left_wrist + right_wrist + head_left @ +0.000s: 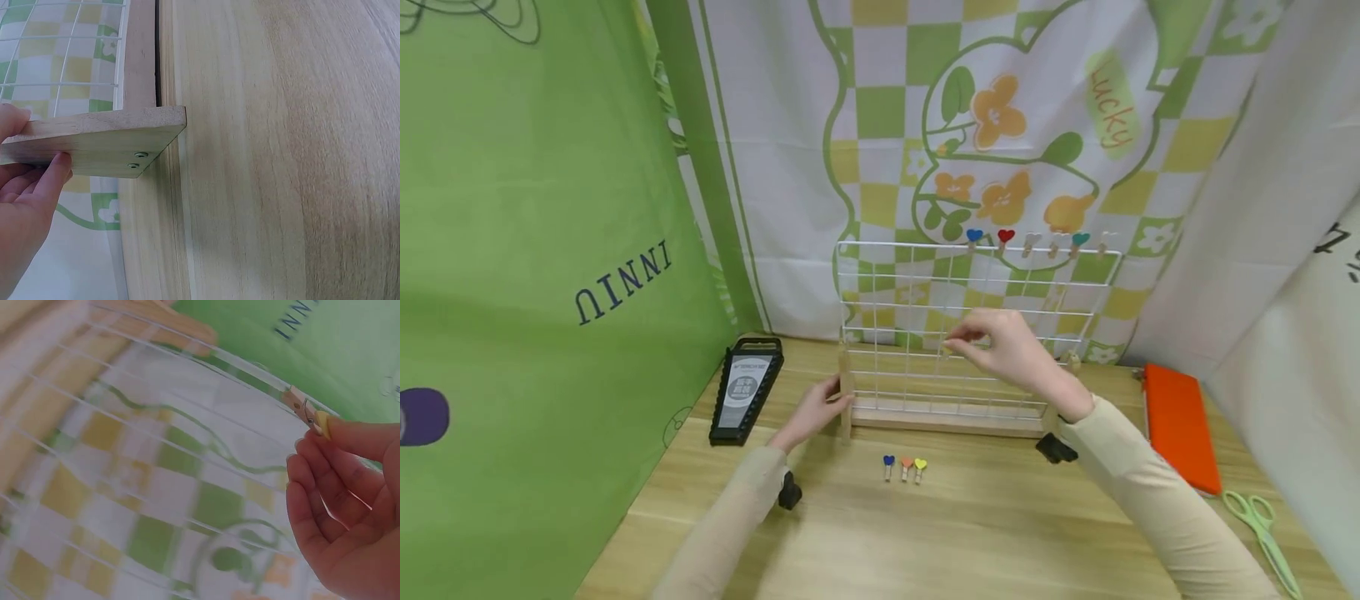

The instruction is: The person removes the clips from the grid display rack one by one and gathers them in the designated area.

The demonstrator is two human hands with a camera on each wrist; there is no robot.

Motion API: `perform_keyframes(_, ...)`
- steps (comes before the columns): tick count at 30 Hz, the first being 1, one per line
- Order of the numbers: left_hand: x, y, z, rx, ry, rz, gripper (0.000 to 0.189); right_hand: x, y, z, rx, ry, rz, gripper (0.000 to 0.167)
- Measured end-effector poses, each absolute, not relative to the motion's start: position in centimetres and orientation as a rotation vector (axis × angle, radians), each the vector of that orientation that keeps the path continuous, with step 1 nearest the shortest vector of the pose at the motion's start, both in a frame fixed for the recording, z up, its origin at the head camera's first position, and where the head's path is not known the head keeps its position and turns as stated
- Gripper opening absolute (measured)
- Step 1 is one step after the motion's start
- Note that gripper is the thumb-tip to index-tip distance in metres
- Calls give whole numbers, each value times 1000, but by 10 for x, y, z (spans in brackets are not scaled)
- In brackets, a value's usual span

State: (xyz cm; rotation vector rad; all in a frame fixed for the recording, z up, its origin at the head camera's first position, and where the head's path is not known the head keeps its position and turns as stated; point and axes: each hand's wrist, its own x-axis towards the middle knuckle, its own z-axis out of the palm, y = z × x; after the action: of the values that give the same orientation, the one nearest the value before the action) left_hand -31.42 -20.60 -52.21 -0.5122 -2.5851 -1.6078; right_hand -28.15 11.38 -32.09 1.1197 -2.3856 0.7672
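Observation:
My right hand [1000,346] pinches a small wooden clothespin [302,407] with a yellow top between thumb and forefinger, in front of the white wire grid [910,329]. In the right wrist view, the clothespin's far end is at one of the grid's wires; whether it clamps the wire I cannot tell. At the grid stand's left end, my left hand [811,412] holds the wooden side board [94,131] between thumb and fingers. Along the top wire sit several heart clothespins, among them a blue one [974,236], a red one [1006,237] and a teal one [1080,240].
In front of the stand lie three clothespins with hearts: dark blue [889,461], orange [906,463] and yellow [921,465]. A black-framed holder [745,390] lies at left. To the right are an orange-red notebook [1182,429] and green scissors [1262,529]. Patterned cloth [880,112] hangs behind.

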Motion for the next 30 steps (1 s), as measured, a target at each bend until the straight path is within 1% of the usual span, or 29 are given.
perform_keyframes(7, -296, -200, -502, -554, -2629, -1637, 49, -274, 114, -413, 1169, -2586, 852, 5)
perform_keyframes(10, -302, -204, -508, -557, -2615, -1646, 49, -272, 113, -446, 1179, -2647, 891, 6)
perform_keyframes(13, -311, -207, -520, -557, -2603, -1617, 47, -268, 113, -472, 1156, -2741, 952, 8)
perform_keyframes(19, -314, -206, -524, -561, -2600, -1601, 45, -269, 117, -505, 1129, -2841, 1076, 11)
perform_keyframes(30, -315, -204, -522, -498, -2605, -1580, 46, -281, 114, -527, 1031, -2963, 1166, 13)
